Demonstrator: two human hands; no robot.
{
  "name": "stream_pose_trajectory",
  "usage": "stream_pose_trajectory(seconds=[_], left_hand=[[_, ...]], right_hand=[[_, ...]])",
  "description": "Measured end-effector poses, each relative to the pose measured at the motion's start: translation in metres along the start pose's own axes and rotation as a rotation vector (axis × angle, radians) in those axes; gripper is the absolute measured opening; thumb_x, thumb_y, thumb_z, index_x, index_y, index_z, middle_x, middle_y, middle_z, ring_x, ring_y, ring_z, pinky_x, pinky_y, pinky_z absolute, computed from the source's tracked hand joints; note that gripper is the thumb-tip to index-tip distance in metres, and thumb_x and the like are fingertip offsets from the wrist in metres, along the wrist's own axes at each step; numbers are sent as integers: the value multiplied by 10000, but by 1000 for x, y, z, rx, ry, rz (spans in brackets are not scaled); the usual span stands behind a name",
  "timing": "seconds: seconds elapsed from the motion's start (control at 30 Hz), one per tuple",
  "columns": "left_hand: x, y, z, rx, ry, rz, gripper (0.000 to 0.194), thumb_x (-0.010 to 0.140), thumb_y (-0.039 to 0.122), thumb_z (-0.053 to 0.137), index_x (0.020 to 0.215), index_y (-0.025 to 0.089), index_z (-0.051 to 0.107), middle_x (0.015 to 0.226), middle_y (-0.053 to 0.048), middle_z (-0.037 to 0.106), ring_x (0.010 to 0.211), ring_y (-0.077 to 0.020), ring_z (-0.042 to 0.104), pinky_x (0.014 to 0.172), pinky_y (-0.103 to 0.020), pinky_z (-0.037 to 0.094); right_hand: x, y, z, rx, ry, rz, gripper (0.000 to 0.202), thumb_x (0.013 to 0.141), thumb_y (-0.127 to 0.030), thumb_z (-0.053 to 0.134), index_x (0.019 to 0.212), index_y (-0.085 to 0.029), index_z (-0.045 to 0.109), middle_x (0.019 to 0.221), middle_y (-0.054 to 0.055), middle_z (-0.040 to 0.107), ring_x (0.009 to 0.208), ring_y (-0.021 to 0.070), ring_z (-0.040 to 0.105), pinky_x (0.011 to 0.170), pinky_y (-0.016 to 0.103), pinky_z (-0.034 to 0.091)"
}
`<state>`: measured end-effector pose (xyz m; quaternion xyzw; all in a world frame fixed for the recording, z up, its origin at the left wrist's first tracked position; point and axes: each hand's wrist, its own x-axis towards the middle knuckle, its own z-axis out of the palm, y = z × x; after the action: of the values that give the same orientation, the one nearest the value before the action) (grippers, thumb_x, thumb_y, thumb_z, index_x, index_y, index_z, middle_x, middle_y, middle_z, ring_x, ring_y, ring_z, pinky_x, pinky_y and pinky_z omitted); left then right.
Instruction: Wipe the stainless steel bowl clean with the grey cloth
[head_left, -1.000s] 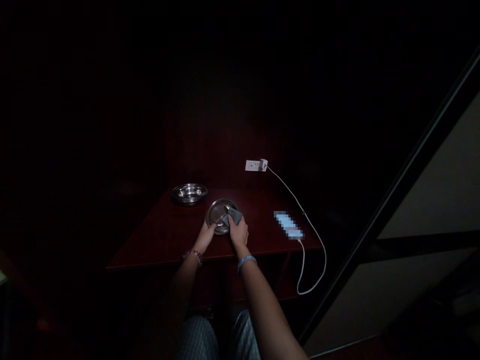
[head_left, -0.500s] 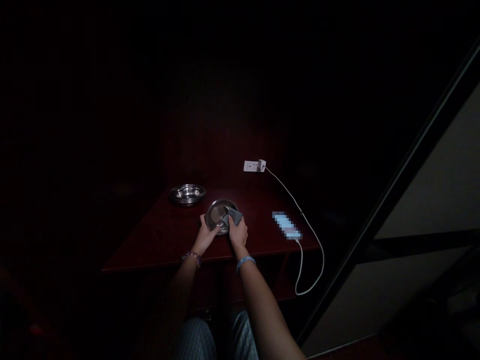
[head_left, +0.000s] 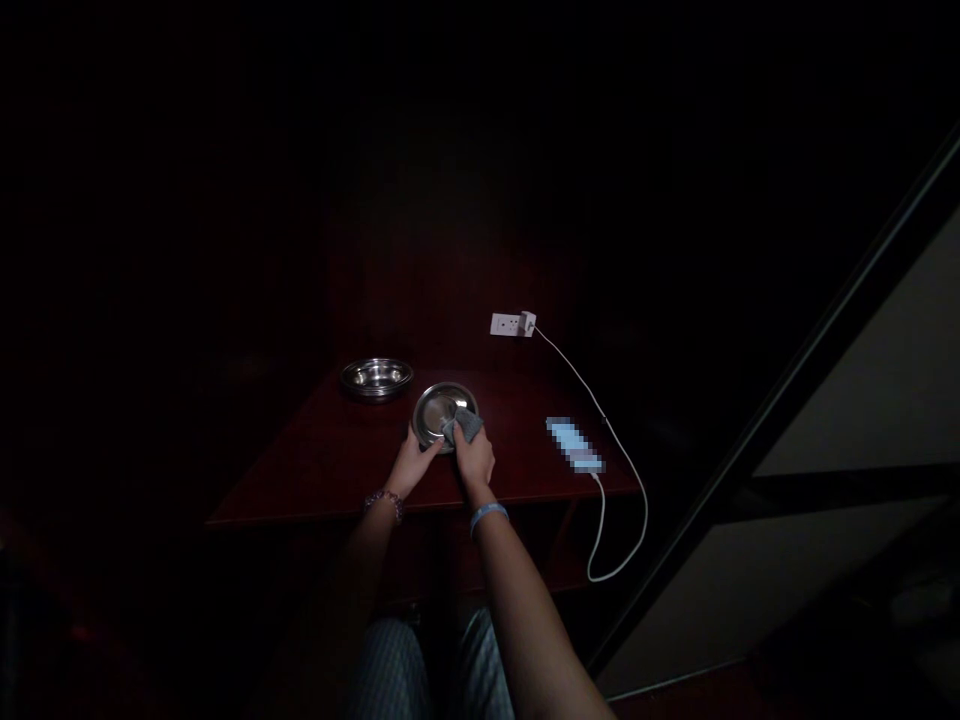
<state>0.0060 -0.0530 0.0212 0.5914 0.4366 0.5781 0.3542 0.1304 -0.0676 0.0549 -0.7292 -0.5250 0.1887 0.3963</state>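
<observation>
A round, shiny steel bowl [head_left: 435,408] is held tilted above the dark red table. My left hand [head_left: 412,464] grips its lower left rim, thumb on the inner side and the other fingers mostly hidden. A folded grey cloth [head_left: 468,425] is pinched in my right hand [head_left: 475,460], pressed against the bowl's lower right inside. Behind and to the left, more steel bowls [head_left: 376,380] appear nested together on the table.
The dark red table [head_left: 315,480] has its front edge near my knees. To the right lies a blurred phone [head_left: 574,445] on a white cable [head_left: 643,500], which loops off the edge from a charger in the wall socket [head_left: 506,325]. A slanted frame [head_left: 750,445] stands at right.
The cloth has shifted slightly within the bowl, and the bowl faces me a little more. Both hands keep their grips. The whole view has moved slightly.
</observation>
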Motion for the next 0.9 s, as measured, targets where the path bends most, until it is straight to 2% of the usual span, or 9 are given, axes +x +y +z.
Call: stream_pose_trajectory(seconds=[0.43,0.9], left_hand=[[5,-12,-1,-22,24,-29,568,789,204,582,1339,127,463,1331,-149,613,1272,-216,545,1110,-347,358],[3,-6,0,-142,65,-64,533,787,180,570,1317,156,523,1304,-100,636,1256,-208,552,1124,-352,351]], right_hand=[[2,0,1,-17,-21,8,529,910,-548,509,1253,-147,544,1145,162,695,1051,278,676,885,350,495],[4,4,6,-10,15,0,542,926,-563,454,1254,-141,542,1130,170,696,1034,281,678,864,349,496]])
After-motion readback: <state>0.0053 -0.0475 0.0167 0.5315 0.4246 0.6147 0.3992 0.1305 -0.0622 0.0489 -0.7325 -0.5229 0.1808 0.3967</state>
